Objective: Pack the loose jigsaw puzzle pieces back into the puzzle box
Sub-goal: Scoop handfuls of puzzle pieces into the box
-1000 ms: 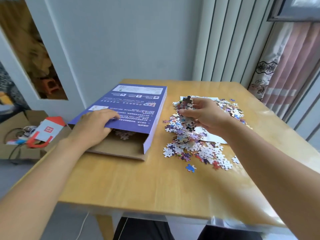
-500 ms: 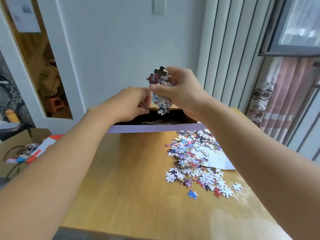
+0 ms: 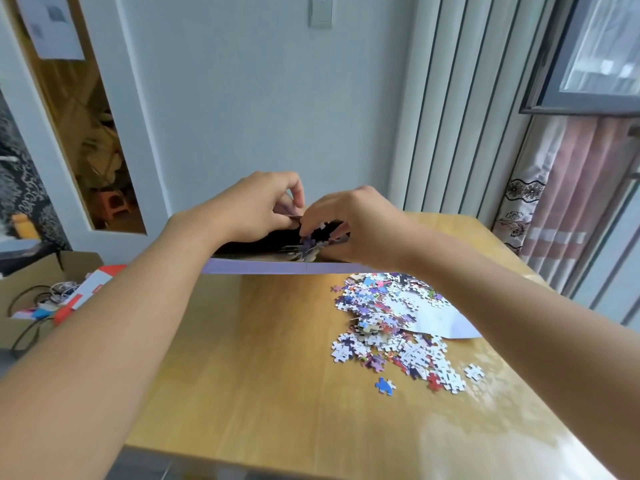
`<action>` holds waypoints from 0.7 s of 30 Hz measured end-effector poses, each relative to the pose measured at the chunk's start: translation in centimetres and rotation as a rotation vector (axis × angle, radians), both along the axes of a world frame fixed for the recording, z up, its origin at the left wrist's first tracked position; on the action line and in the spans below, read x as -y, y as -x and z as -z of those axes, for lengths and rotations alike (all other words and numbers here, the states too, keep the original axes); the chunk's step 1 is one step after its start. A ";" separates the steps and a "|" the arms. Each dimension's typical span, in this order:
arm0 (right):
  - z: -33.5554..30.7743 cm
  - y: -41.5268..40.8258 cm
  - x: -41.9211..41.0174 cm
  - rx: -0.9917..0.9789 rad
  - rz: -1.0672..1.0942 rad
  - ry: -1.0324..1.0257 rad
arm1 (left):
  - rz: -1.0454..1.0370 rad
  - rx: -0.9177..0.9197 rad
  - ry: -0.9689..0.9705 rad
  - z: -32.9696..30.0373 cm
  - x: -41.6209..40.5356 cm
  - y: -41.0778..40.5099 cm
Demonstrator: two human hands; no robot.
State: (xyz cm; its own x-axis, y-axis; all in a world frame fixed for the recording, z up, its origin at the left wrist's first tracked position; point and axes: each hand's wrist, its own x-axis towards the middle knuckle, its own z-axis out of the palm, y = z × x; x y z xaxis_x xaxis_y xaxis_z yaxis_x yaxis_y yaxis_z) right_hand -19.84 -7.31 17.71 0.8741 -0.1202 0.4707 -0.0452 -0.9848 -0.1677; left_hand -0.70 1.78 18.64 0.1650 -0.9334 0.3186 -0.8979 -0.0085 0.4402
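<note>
The purple puzzle box point(image 3: 277, 268) is tilted up off the wooden table point(image 3: 263, 375), its dark open end facing me. My left hand point(image 3: 256, 206) grips the box's upper edge and holds the opening apart. My right hand point(image 3: 349, 223) is at the mouth of the box, fingers curled around a bunch of puzzle pieces point(image 3: 308, 242) that sit partly inside the opening. A heap of loose puzzle pieces point(image 3: 391, 327) lies on the table to the right, with a single blue piece point(image 3: 385, 386) apart at its near edge.
A white sheet of paper point(image 3: 440, 320) lies under the heap on the right. A cardboard carton point(image 3: 31, 299) with cables and a red-and-white item stands on the floor at the left. Wall, radiator-like panels and a curtain stand behind the table.
The box has been lifted and tilted up with its opening toward me. My right hand has come down from above the box to its mouth with the pieces.
</note>
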 end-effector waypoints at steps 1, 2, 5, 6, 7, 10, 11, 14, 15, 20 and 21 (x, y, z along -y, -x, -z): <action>0.1 0.1 -0.2 -0.021 0.015 0.025 | 0.000 0.005 -0.002 0.0 -0.1 0.1; 0.2 0.1 -0.3 -0.041 0.046 0.052 | -0.001 0.011 -0.001 0.0 -0.1 0.2; 0.2 0.3 -0.8 -0.184 0.165 0.079 | -0.013 0.017 -0.009 -0.1 -0.4 0.4; 0.2 0.3 -0.9 -0.269 0.209 0.071 | -0.013 0.020 -0.011 0.0 -0.4 0.5; 0.1 0.2 -1.0 -0.355 0.247 0.070 | -0.012 0.024 -0.012 0.1 -0.5 0.6; -0.1 -0.8 -1.0 -0.496 0.317 0.065 | -0.019 0.041 0.003 0.5 -0.5 0.8; 0.0 -1.2 -1.1 -0.497 0.332 0.055 | -0.026 0.047 0.014 0.6 -0.5 0.8; 0.4 -2.1 -1.5 -0.387 0.382 -0.029 | -0.035 0.062 0.049 0.6 -0.5 0.8; 0.5 -2.1 -1.6 -0.357 0.406 -0.069 | -0.036 0.069 0.060 0.6 -0.6 0.8; 0.0 -0.3 -1.7 -0.410 0.500 -0.191 | -0.015 0.046 0.061 0.7 -0.6 1.1; -0.3 0.4 -1.8 -0.407 0.514 -0.227 | -0.016 0.044 0.063 0.8 -0.6 1.0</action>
